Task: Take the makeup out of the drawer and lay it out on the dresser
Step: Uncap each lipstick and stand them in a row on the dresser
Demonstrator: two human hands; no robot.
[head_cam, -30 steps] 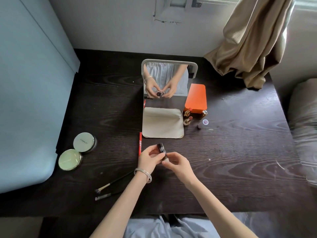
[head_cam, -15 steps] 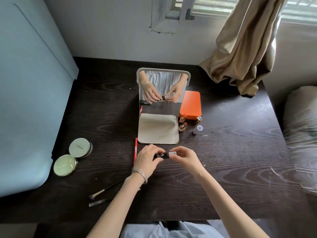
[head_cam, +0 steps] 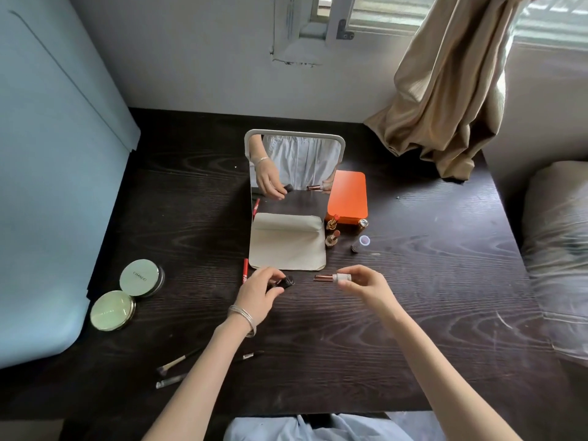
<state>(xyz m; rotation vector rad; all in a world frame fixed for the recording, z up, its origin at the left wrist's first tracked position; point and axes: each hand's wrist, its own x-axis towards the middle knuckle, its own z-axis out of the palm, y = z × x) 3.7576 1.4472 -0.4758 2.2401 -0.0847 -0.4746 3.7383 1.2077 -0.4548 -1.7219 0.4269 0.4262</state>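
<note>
Over the dark wooden dresser (head_cam: 429, 281), my left hand (head_cam: 259, 292) grips a black lipstick cap (head_cam: 286, 281). My right hand (head_cam: 366, 286) pinches the white base of the uncapped lipstick (head_cam: 332, 277), whose copper tube points left toward the cap. A gap separates cap and tube. Two open lipsticks (head_cam: 332, 230) and a gold-topped one (head_cam: 362, 225) stand by an orange case (head_cam: 348, 197). Two green compacts (head_cam: 127, 292) lie at the left.
A standing mirror (head_cam: 294, 163) with a beige base sits behind my hands. A red pencil (head_cam: 245, 270) lies left of the base, brushes (head_cam: 173, 372) near the front edge, a small capped tube (head_cam: 359, 245) to the right. A curtain (head_cam: 445, 90) hangs back right.
My hands have pulled apart: the cap came off in my left hand, and my right hand drew the lipstick to the right. The camera view has tilted up slightly.
</note>
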